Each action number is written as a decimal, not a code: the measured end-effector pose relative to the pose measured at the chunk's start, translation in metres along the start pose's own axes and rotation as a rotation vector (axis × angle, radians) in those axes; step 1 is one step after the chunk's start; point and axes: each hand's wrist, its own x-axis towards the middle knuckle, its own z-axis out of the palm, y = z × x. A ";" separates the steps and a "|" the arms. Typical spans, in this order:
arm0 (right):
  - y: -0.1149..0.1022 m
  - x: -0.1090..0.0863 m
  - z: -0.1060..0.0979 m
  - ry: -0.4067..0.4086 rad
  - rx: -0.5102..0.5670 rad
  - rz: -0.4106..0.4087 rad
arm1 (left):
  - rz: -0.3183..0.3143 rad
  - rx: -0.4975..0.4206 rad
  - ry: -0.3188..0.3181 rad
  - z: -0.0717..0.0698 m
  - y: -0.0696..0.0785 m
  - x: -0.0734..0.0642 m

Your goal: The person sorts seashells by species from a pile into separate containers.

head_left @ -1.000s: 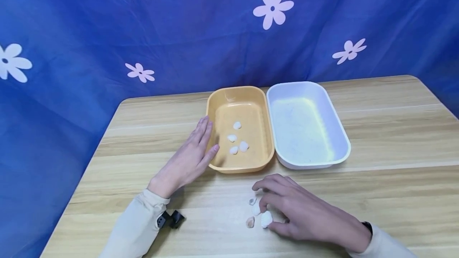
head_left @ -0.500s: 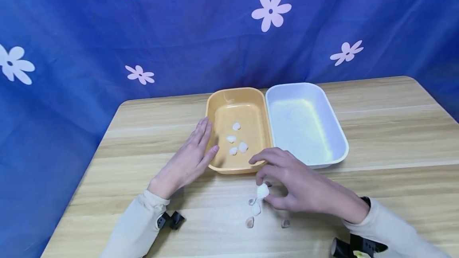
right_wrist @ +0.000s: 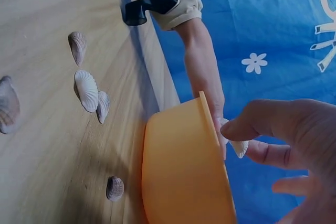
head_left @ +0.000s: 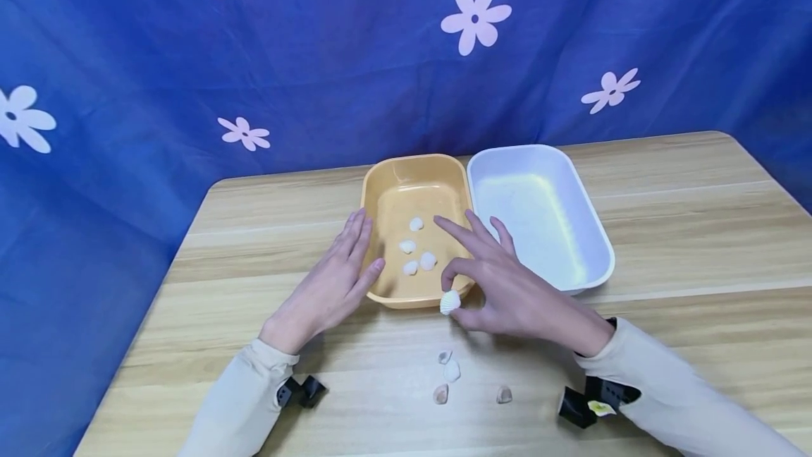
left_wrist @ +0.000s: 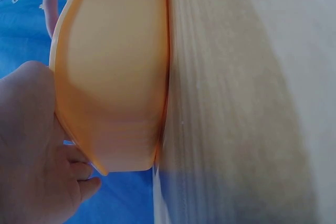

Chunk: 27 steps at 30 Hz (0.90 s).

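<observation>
My right hand (head_left: 504, 288) pinches a white ribbed seashell (head_left: 450, 302) between thumb and index finger, just above the front rim of the orange tray (head_left: 396, 192). Its other fingers spread over the tray's right side. In the right wrist view the same shell (right_wrist: 239, 147) shows partly behind the thumb. My left hand (head_left: 330, 277) rests against the tray's left rim with its fingers straight; the left wrist view shows the hand (left_wrist: 31, 145) beside that rim. Several white shells (head_left: 428, 261) lie inside the orange tray.
A white tray (head_left: 520, 214) stands right against the orange one. Several loose shells, among them a white one (head_left: 452, 371) and a brownish one (head_left: 504, 394), lie on the wooden table (head_left: 368, 407) in front. A blue flowered curtain (head_left: 355, 55) hangs behind.
My right hand has picked the white ribbed shell off the table and carried it up and forward to the orange tray's front rim. My left hand has stayed in place.
</observation>
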 end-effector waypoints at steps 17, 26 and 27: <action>0.007 0.031 0.013 0.173 0.118 0.084 | -0.003 -0.007 0.012 -0.002 0.000 -0.002; 0.015 0.038 0.022 0.195 0.079 0.131 | -0.009 -0.012 0.001 -0.001 0.000 -0.001; 0.016 0.038 0.022 0.196 0.076 0.133 | -0.008 -0.011 0.002 -0.001 0.000 -0.001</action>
